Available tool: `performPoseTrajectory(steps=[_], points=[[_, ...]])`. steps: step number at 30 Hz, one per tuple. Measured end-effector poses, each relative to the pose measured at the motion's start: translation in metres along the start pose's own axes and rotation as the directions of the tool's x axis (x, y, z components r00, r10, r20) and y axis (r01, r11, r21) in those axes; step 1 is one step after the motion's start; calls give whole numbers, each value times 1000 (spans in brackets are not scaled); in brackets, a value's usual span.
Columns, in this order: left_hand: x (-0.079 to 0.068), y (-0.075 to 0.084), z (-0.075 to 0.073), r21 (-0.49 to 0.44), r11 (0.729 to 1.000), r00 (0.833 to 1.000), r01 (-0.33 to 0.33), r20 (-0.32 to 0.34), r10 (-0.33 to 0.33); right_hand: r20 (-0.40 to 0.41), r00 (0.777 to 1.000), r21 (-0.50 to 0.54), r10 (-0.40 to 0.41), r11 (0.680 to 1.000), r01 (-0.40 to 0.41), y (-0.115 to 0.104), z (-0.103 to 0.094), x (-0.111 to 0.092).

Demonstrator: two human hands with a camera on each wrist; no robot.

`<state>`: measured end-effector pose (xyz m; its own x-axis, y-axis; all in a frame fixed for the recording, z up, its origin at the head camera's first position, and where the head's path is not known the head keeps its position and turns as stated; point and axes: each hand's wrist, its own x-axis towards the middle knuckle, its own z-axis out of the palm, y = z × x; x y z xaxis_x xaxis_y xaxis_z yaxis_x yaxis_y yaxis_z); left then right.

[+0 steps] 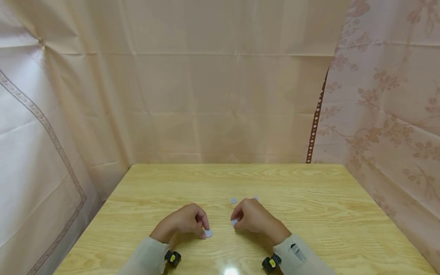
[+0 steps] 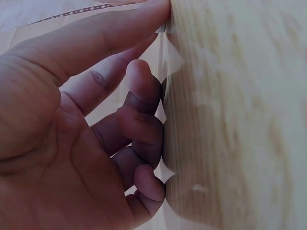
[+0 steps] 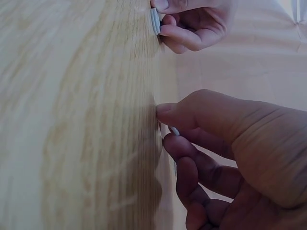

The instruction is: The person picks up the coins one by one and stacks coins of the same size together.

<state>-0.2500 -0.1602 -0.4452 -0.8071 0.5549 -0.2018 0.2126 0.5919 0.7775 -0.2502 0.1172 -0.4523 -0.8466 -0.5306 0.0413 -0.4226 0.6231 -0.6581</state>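
My left hand (image 1: 185,220) is low over the table, its thumb and index finger pinching a small round white disc (image 1: 208,233) at the tabletop. Seen in the right wrist view, that disc (image 3: 155,21) stands on edge in the picture and looks layered, perhaps two stacked. To the right, my right hand (image 1: 254,216) holds another white disc (image 1: 234,222) between thumb and index finger; its edge (image 3: 174,130) shows between the fingertips. Just beyond the right hand lies a white disc (image 1: 234,200), and one more disc (image 1: 256,198) is partly hidden behind the knuckles.
Both hands work over a light wood-grain table (image 1: 154,183) with rounded far corners. A beige curtain (image 1: 220,95) hangs behind it, a flowered cloth (image 1: 395,114) on the right and a pale cloth (image 1: 31,152) on the left. Light glares off the near edge.
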Motion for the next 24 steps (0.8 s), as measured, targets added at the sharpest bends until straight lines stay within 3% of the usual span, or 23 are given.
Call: performPoseTrajectory(steps=[24], points=[[1,-4,1,-14,1000,1000,5,-6,-5,-21,1000,-33,-7,999,6,2,3,0]])
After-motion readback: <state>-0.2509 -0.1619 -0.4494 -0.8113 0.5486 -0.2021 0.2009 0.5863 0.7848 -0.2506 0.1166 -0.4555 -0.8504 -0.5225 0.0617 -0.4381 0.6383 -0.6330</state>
